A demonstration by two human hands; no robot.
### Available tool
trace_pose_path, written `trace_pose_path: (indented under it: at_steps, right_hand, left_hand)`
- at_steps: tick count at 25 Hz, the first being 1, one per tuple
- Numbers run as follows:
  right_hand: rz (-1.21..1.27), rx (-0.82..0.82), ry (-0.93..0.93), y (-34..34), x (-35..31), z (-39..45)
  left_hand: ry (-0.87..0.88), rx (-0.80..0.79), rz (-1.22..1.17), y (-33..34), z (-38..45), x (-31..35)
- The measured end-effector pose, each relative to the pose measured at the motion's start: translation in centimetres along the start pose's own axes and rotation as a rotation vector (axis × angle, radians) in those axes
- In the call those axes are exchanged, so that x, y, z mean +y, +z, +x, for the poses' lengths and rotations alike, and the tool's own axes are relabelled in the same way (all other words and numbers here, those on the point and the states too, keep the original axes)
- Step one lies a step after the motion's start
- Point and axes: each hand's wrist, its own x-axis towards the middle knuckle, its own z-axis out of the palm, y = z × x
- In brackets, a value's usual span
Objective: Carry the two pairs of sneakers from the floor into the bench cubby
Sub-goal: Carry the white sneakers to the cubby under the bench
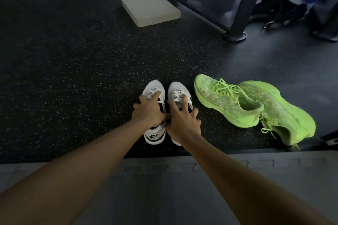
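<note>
Two white sneakers with black trim stand side by side on the dark speckled floor, toes pointing away. My left hand [149, 110] lies over the left white sneaker [153, 87], fingers curled around its laces and opening. My right hand [182, 118] covers the right white sneaker [176, 87] the same way, fingers spread over its tongue. To the right lies a neon green pair: one green sneaker [226, 100] stands upright, and the other green sneaker [285, 113] rests on its side behind it. No bench cubby is in view.
A pale foam block [150, 9] lies on the floor further ahead. A machine frame with a dark post and round foot [236, 34] stands at the upper right, with black straps and gear [279, 12] beside it. Grey interlocking mat [164, 179] runs along the near edge.
</note>
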Motion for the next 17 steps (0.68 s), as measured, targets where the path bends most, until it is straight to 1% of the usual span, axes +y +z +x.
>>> trace_pose_path:
  at_steps: [2, 4, 7, 10, 12, 13, 15, 17]
  right_hand:
    - [0.038, -0.027, 0.026, -0.2, 0.0, 0.1]
    - [0.114, -0.063, 0.107, -0.9, -0.3, 0.3]
    - [0.171, -0.099, 0.209, -1.8, -0.7, 0.6]
    - [0.142, -0.034, 0.216, -2.5, -0.1, -0.2]
    - [0.137, 0.043, 0.207, -3.2, 0.5, -1.0]
    - [0.141, 0.095, 0.19, -4.1, 0.5, -1.3]
    - [0.135, 0.196, 0.142, -7.6, -0.2, -2.0]
    - [0.154, 0.283, 0.126, -13.0, -2.4, -3.1]
  left_hand:
    - [-0.058, -0.044, -0.084, 0.3, -0.2, 0.0]
    - [-0.111, -0.056, -0.163, 0.5, -0.5, 0.2]
    - [-0.154, 0.022, -0.186, 1.3, -1.0, 0.7]
    - [-0.17, 0.111, -0.206, 1.4, -2.0, 0.6]
    - [-0.139, 0.213, -0.195, 0.6, -2.6, 0.0]
    - [-0.101, 0.308, -0.18, -0.6, -3.0, -0.3]
    - [-0.02, 0.472, -0.164, -4.6, -3.7, -0.1]
    - [0.006, 0.559, -0.195, -10.4, -5.4, 1.3]
